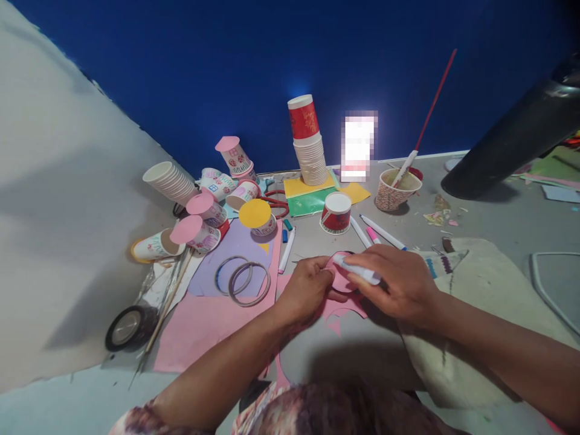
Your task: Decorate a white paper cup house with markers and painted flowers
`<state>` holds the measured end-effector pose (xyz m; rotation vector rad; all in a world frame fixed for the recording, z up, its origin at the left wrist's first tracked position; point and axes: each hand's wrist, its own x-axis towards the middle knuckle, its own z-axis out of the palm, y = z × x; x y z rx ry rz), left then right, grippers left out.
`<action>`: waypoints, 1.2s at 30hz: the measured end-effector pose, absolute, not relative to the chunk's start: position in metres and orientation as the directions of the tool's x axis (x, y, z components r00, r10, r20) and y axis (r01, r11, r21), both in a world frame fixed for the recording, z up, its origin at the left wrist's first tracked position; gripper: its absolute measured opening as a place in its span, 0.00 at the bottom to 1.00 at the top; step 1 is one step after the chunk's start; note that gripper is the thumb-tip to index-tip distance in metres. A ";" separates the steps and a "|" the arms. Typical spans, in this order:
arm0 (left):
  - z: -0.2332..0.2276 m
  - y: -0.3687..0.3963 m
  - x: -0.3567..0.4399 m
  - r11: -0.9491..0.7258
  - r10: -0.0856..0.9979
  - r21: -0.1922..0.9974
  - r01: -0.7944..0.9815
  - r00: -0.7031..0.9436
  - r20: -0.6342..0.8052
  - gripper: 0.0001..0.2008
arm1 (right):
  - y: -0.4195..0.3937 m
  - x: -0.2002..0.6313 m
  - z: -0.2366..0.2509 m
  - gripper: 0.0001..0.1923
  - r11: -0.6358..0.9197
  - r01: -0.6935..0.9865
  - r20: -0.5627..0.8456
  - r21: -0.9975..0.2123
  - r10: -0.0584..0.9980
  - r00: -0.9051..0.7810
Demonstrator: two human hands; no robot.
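1 garment (326,414); fingers (372,262) hold 1 pink disc (341,283), 1 tube (368,275).

Pink disc (342,281): matt ppr; white tube (369,276): smooth plas., approx. semi-gloss.

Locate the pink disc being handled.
In the head view, the pink disc is just right of centre, held in the left hand under a white tube in the right hand, nearer the person than the squat red cup.

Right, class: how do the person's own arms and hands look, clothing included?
The left hand and right hand are ungloved; both forearms are bare, without a visible watch. A blotchy pale-pink and maroon fabric sleeve shows near the left elbow. No right sleeve shows clearly.
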<state>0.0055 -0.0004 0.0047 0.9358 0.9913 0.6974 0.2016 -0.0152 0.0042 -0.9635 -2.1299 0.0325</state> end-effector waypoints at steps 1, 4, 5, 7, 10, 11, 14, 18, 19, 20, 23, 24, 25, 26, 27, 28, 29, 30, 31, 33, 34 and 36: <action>0.004 0.000 0.006 0.471 0.825 0.877 -0.090 0.397 -0.402 0.07 | -0.015 0.202 0.007 0.07 0.664 0.613 0.642 -0.428 0.701 -0.311; 0.006 0.003 0.005 0.554 0.793 0.820 -0.141 0.387 -0.470 0.10 | -0.011 0.205 0.013 0.07 0.424 0.557 0.492 -0.714 0.870 -0.031; 0.007 0.004 0.005 0.577 0.783 0.802 -0.157 0.385 -0.488 0.11 | -0.008 0.207 0.015 0.08 0.348 0.528 0.423 -0.774 0.906 0.023; 0.010 0.006 0.002 0.605 0.773 0.771 -0.201 0.381 -0.507 0.14 | -0.003 0.209 0.015 0.10 0.238 0.475 0.305 -0.847 0.950 0.068; 0.015 0.013 -0.005 0.617 0.773 0.740 -0.267 0.383 -0.506 0.18 | 0.005 0.211 0.012 0.15 0.160 0.467 0.198 -0.870 0.980 0.034; 0.016 0.015 -0.008 0.605 0.784 0.742 -0.289 0.376 -0.493 0.19 | 0.007 0.211 0.010 0.16 0.149 0.487 0.174 -0.861 0.985 0.006; 0.020 0.023 -0.016 0.543 0.834 0.767 -0.341 0.325 -0.446 0.19 | 0.010 0.211 0.003 0.16 0.160 0.589 0.126 -0.792 0.987 -0.100; 0.026 0.029 -0.022 0.518 0.849 0.800 -0.303 0.294 -0.438 0.15 | 0.012 0.210 0.000 0.15 0.186 0.776 0.088 -0.603 0.982 -0.167; 0.027 0.030 -0.023 0.503 0.859 0.813 -0.294 0.276 -0.431 0.15 | 0.012 0.210 0.000 0.15 0.175 0.814 0.068 -0.554 0.984 -0.166; 0.028 0.030 -0.023 0.484 0.870 0.825 -0.291 0.255 -0.421 0.14 | 0.012 0.209 0.001 0.15 0.164 0.843 0.045 -0.512 0.985 -0.164; 0.029 0.031 -0.022 0.435 0.899 0.850 -0.296 0.192 -0.393 0.13 | 0.011 0.208 0.002 0.14 0.172 0.881 0.000 -0.440 0.982 -0.191; 0.029 0.031 -0.022 0.426 0.904 0.855 -0.297 0.179 -0.388 0.14 | 0.011 0.209 0.001 0.13 0.192 0.881 0.010 -0.432 0.978 -0.209; 0.029 0.031 -0.021 0.424 0.905 0.857 -0.291 0.176 -0.388 0.14 | 0.011 0.209 -0.001 0.12 0.226 0.873 0.048 -0.432 0.973 -0.228; 0.028 0.031 -0.021 0.427 0.903 0.859 -0.283 0.181 -0.389 0.14 | 0.011 0.210 -0.004 0.11 0.271 0.857 0.115 -0.439 0.963 -0.245; 0.028 0.031 -0.020 0.435 0.898 0.858 -0.272 0.196 -0.393 0.14 | 0.010 0.210 -0.006 0.11 0.327 0.831 0.211 -0.449 0.943 -0.257; 0.027 0.031 -0.019 0.448 0.890 0.856 -0.257 0.217 -0.401 0.15 | 0.010 0.211 -0.008 0.10 0.389 0.797 0.320 -0.461 0.911 -0.260; 0.026 0.031 -0.018 0.465 0.878 0.852 -0.238 0.243 -0.412 0.16 | 0.009 0.212 -0.010 0.10 0.453 0.756 0.427 -0.472 0.868 -0.254; 0.025 0.030 -0.017 0.486 0.863 0.847 -0.214 0.272 -0.426 0.17 | 0.008 0.212 -0.011 0.11 0.510 0.713 0.513 -0.482 0.823 -0.243; 0.025 0.030 -0.016 0.507 0.845 0.842 -0.186 0.300 -0.443 0.19 | 0.007 0.212 -0.010 0.12 0.557 0.669 0.571 -0.492 0.786 -0.235; 0.024 0.028 -0.014 0.543 0.808 0.831 -0.125 0.348 -0.476 0.23 | 0.006 0.211 -0.007 0.14 0.631 0.592 0.636 -0.501 0.732 -0.243; 0.024 0.027 -0.014 0.556 0.791 0.826 -0.096 0.365 -0.491 0.24 | 0.006 0.210 -0.006 0.16 0.664 0.560 0.656 -0.496 0.709 -0.260; 0.026 0.026 -0.013 0.578 0.763 0.815 -0.050 0.388 -0.517 0.25 | 0.006 0.210 -0.003 0.17 0.722 0.505 0.686 -0.473 0.662 -0.304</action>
